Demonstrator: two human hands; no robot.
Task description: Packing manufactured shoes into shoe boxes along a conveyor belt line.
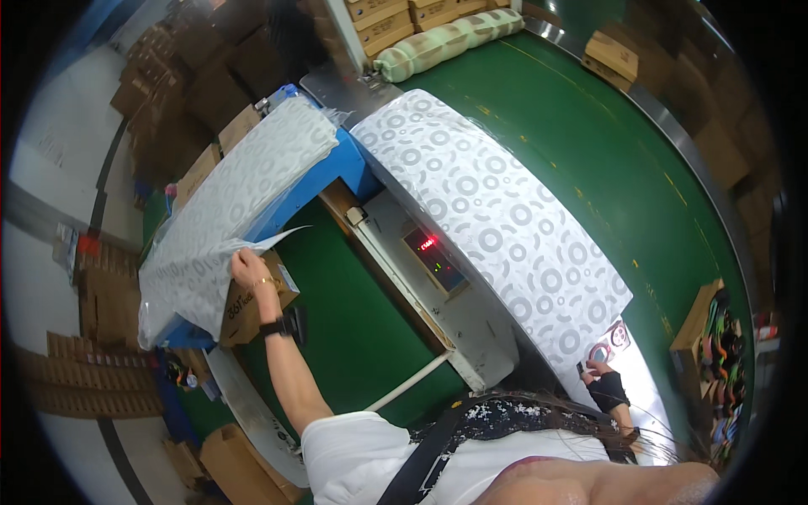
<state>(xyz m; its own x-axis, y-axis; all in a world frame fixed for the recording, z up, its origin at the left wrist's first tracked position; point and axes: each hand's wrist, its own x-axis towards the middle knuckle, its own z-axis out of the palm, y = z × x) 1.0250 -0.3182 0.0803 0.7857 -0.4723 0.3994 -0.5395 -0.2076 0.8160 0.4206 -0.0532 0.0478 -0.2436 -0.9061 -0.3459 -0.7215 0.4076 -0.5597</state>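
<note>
My left hand [249, 270] reaches out to the left and pinches the corner of a thin grey-white sheet with a ring pattern [227, 210]. The sheet lies draped over a blue stand [347, 166], and its corner is lifted. Just under the hand sits a brown cardboard box [249, 310]. My right hand [604, 384], in a black fingerless glove, rests on the near end of a large ring-patterned white package [497, 210]. It is closed on a small dark object [580, 368], next to a round sticker [613, 340].
A grey scale unit with a red lit display [427, 245] stands between stand and package. A green conveyor belt [589, 143] curves to the right, carrying a green-beige roll [446, 42] and a carton [612, 55]. Stacked cardboard [177, 76] lines the left. A box of colourful items [720, 337] sits right.
</note>
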